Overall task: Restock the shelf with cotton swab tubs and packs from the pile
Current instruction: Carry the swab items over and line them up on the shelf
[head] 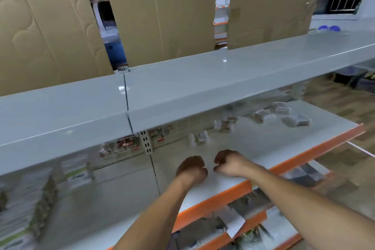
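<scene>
Both my hands reach over the white shelf (253, 148) with the orange front edge. My left hand (191, 168) and my right hand (228, 163) are side by side, fingers curled into fists, and I see nothing in either. A small cotton swab tub (199, 137) stands just beyond them at the back of the shelf. Another tub or pack (225, 125) sits farther right. A loose pile of packs (284, 114) lies at the far right end of the shelf. The view is blurred.
A grey top shelf (182, 87) overhangs the white one. Stacked flat packs (24, 199) fill the left bay. Orange-edged lower shelves (243, 227) hold dark goods. Cardboard sheets (162, 16) stand behind. Wooden floor lies at the right.
</scene>
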Motion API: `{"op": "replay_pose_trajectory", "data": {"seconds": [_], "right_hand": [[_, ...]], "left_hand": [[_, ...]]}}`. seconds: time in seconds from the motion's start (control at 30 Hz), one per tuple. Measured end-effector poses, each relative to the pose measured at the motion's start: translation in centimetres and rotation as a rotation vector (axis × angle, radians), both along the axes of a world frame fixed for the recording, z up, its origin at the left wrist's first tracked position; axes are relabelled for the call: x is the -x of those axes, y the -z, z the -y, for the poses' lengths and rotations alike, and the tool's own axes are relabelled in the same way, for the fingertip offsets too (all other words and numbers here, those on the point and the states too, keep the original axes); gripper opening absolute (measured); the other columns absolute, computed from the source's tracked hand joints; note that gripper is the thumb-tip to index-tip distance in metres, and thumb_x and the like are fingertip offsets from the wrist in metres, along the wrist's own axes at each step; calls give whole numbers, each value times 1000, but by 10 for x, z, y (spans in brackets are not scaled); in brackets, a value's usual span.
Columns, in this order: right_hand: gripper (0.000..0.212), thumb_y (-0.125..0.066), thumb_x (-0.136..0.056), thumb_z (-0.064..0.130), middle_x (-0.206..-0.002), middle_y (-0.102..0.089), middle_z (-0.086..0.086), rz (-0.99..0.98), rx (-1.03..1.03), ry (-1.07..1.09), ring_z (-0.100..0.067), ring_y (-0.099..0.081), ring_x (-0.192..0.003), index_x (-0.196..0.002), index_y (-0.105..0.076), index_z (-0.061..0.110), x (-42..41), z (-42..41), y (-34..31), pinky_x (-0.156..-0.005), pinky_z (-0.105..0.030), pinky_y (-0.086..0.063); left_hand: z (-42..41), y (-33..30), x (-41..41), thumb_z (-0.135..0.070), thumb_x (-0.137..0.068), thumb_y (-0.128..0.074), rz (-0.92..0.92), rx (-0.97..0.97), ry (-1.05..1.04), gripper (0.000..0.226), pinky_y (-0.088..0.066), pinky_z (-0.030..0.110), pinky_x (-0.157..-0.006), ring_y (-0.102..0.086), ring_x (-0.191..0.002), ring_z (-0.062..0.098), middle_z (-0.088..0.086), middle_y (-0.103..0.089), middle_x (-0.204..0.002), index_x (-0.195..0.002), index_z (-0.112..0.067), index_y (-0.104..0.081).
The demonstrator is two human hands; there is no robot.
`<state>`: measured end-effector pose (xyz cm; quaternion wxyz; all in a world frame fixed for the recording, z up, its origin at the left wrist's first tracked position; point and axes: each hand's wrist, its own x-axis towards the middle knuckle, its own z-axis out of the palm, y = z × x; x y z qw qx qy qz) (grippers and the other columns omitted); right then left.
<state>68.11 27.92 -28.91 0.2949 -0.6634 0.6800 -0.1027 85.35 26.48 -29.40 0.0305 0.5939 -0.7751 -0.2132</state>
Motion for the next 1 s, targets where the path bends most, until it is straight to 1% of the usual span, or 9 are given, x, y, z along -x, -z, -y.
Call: {"op": "replay_pose_trajectory", "data": {"seconds": [0.13, 0.27, 0.47, 0.6, 0.7, 0.8, 0.93, 1.0], "right_hand": [[39, -70, -83, 36, -112, -61, 2, 17, 15, 12, -16, -59, -101, -119, -63, 23, 45, -4, -4, -76, -23, -45], [39, -71, -84, 34, -113, -63, -2, 36, -1, 31, -18, -62, -100, -120, -64, 18, 86, -11, -1, -81, -26, -51], [37, -71, -84, 33, -114, -62, 0, 94, -18, 101, -15, -64, -93, -119, -64, 20, 138, -24, 10, -77, -26, -54], [35, -72, -83, 37, -113, -63, 4, 96, -18, 168, -12, -63, -98, -115, -64, 26, 168, -28, 16, -84, -27, -53], [34, -72, -82, 38, -114, -63, 5, 118, -32, 209, -11, -65, -95, -114, -64, 27, 187, -25, 18, -84, -28, -55], [35, -73, -81, 39, -115, -64, 5, 120, -24, 232, -11, -64, -96, -113, -64, 27, 203, -20, 20, -82, -26, -54], [34, -71, -80, 41, -109, -64, 7, 97, -13, 255, -11, -64, -95, -111, -65, 29, 226, -11, 22, -85, -30, -55], [35, -71, -81, 42, -108, -63, 7, 78, -15, 248, -11, -63, -95, -113, -64, 28, 238, -3, 22, -83, -28, -54]], "left_hand": [[4, -1, 46, -30, -94, -51, 12, -6, 38, 37, -48, 33, -96, -55, -119, 26, 7, -57, -133, -126, -14, -58], [3, -1, 86, -27, -93, -52, 4, -12, 55, 37, -49, 32, -96, -57, -118, 27, 9, -59, -130, -125, -11, -60], [3, 2, 135, -25, -91, -52, -15, -30, 69, 33, -51, 32, -89, -61, -109, 29, 11, -66, -120, -116, -7, -64], [6, 5, 159, -26, -91, -52, -10, -36, 93, 35, -50, 30, -92, -60, -114, 26, 7, -64, -125, -121, -13, -63], [13, 6, 173, -28, -92, -52, -2, -49, 124, 36, -50, 31, -95, -59, -115, 23, 4, -63, -128, -124, -18, -61], [25, 5, 191, -28, -91, -52, -13, -45, 150, 34, -51, 33, -96, -60, -113, 22, 2, -63, -127, -122, -21, -63], [44, 6, 220, -30, -91, -51, -14, -17, 191, 31, -51, 34, -95, -61, -111, 23, 2, -64, -125, -119, -24, -63], [56, 7, 235, -31, -91, -51, -25, -7, 205, 31, -50, 34, -97, -61, -112, 23, 2, -64, -125, -119, -25, -62]]}}
